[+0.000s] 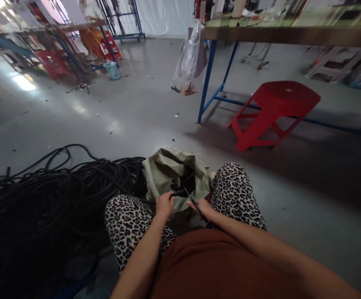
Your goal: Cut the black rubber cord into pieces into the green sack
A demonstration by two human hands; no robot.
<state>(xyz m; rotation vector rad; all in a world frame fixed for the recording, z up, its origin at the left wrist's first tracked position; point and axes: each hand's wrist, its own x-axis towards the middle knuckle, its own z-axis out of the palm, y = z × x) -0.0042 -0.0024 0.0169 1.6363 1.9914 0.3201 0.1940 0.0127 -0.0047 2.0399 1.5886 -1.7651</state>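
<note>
Between my knees stands a pale green woven sack, its mouth open and dark pieces inside. Over its near rim my left hand is closed around a black cable, whose end points right, above the opening. My right hand is closed on a black-handled cutting tool with a thin pointed metal blade. The blade lies close to the cable's end; whether they touch I cannot tell. Leftward, the cable runs past my left knee toward a large pile of black cable on the floor.
A red plastic stool stands at the right by a blue-legged table. A clear plastic bag hangs from the table's corner. Farther back left are a light blue bin, red stools and another worktable. Small scraps dot the grey floor.
</note>
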